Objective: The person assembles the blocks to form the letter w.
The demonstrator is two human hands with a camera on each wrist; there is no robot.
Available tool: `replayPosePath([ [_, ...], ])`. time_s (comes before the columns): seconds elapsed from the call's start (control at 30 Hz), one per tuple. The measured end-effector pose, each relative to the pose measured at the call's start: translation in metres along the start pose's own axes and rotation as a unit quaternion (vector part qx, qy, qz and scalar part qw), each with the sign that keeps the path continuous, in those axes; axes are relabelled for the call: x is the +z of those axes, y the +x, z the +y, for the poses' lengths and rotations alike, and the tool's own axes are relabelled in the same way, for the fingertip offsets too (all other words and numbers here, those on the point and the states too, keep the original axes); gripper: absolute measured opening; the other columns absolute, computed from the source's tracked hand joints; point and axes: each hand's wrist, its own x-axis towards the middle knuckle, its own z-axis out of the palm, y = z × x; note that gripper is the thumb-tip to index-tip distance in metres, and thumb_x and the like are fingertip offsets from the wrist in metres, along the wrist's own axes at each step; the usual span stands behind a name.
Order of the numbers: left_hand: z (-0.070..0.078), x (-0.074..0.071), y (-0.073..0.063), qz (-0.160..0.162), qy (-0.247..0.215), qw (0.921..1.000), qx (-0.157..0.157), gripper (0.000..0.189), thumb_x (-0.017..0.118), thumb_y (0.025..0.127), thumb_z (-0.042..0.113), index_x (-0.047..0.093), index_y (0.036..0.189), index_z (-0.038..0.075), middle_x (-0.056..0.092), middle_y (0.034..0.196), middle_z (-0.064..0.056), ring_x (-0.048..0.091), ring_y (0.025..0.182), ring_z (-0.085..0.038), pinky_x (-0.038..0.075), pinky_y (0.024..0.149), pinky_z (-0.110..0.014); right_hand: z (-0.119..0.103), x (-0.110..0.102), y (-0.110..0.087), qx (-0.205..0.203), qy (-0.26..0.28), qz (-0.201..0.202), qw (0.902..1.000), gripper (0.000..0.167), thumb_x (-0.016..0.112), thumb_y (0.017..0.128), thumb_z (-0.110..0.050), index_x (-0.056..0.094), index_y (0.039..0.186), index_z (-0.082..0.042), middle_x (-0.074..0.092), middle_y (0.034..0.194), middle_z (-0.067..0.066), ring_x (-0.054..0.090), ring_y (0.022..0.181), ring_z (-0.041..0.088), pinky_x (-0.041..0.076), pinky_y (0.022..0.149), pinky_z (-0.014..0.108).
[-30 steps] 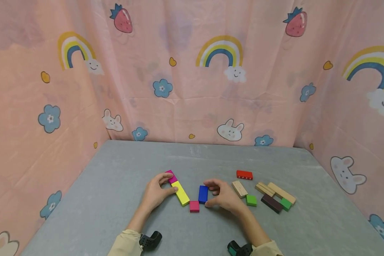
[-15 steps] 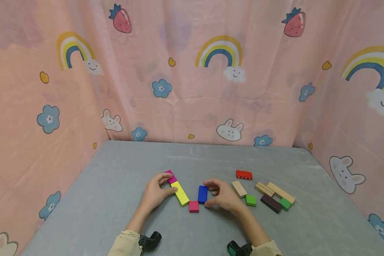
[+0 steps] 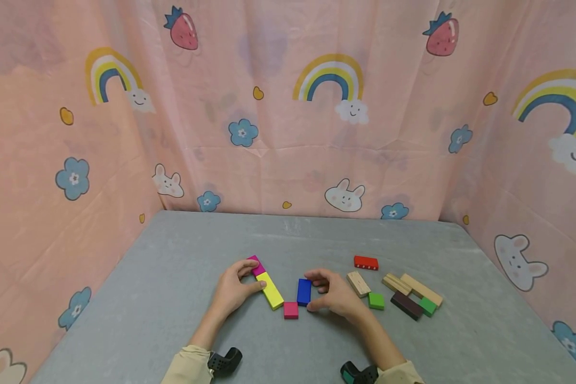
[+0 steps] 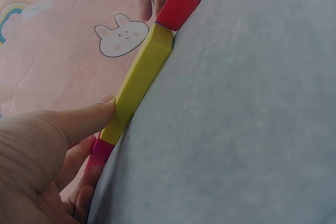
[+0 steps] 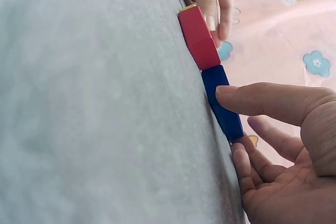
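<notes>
A row of small blocks lies on the grey table in a bent line. At its left, a magenta block (image 3: 256, 263) meets the end of a yellow block (image 3: 271, 293). My left hand (image 3: 234, 288) holds these two, thumb against the yellow side and fingers curled at the magenta one, as the left wrist view shows. A pinkish-red block (image 3: 290, 311) sits at the bottom of the bend, by the yellow block's near end. Beside it stands a blue block (image 3: 304, 292), which my right hand (image 3: 338, 295) grips between thumb (image 5: 236, 98) and fingers at its far end.
Right of my hand lie a natural wood block (image 3: 358, 284), a green block (image 3: 376, 301) and a red block with white dots (image 3: 366, 262). Farther right, a dark brown block (image 3: 407, 305) touches a cluster of wooden and green pieces. Patterned pink cloth (image 3: 278, 160) encloses the table.
</notes>
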Motion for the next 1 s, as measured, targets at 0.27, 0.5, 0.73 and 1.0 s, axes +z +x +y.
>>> replayPosePath([
  [0.27,0.0,0.0,0.0005,-0.001,0.002,1.0,-0.001,0.047,0.086,0.078,0.015,0.067,0.121,0.013,0.068,0.12,-0.004,0.056,0.119,-0.023,0.04,0.102,-0.048,0.0003,-0.0009,-0.0004,-0.007,0.004,-0.003,1.0,0.065,0.089,0.063,0.003,0.063,0.123,-0.003,0.062,0.12,0.005,0.054,0.108,0.026,0.044,0.096,0.048],
  [0.5,-0.0003,0.0001,0.0002,-0.001,0.0,1.0,-0.004,0.046,0.086,0.078,0.015,0.067,0.121,0.013,0.068,0.12,-0.004,0.056,0.12,-0.024,0.04,0.102,-0.047,0.0012,-0.0026,-0.0004,-0.006,0.007,-0.012,0.9999,0.067,0.089,0.064,0.001,0.061,0.126,-0.002,0.061,0.122,0.006,0.054,0.11,0.027,0.044,0.097,0.049],
  [0.73,0.0001,-0.0002,0.0003,-0.002,-0.003,1.0,-0.005,0.046,0.085,0.078,0.015,0.067,0.121,0.013,0.068,0.12,-0.004,0.056,0.12,-0.023,0.04,0.102,-0.047,0.0,-0.0036,-0.0012,-0.006,0.009,-0.016,0.9998,0.067,0.088,0.065,0.001,0.062,0.126,-0.003,0.061,0.122,0.006,0.053,0.11,0.027,0.044,0.097,0.049],
  [1.0,-0.0002,-0.0001,0.0005,-0.003,-0.004,1.0,-0.003,0.047,0.086,0.078,0.015,0.067,0.121,0.013,0.068,0.12,-0.004,0.056,0.119,-0.023,0.041,0.101,-0.047,0.0001,-0.0085,-0.0013,-0.002,0.019,-0.011,0.9998,0.068,0.09,0.064,0.0,0.061,0.126,-0.002,0.061,0.123,0.009,0.055,0.111,0.028,0.047,0.095,0.044],
])
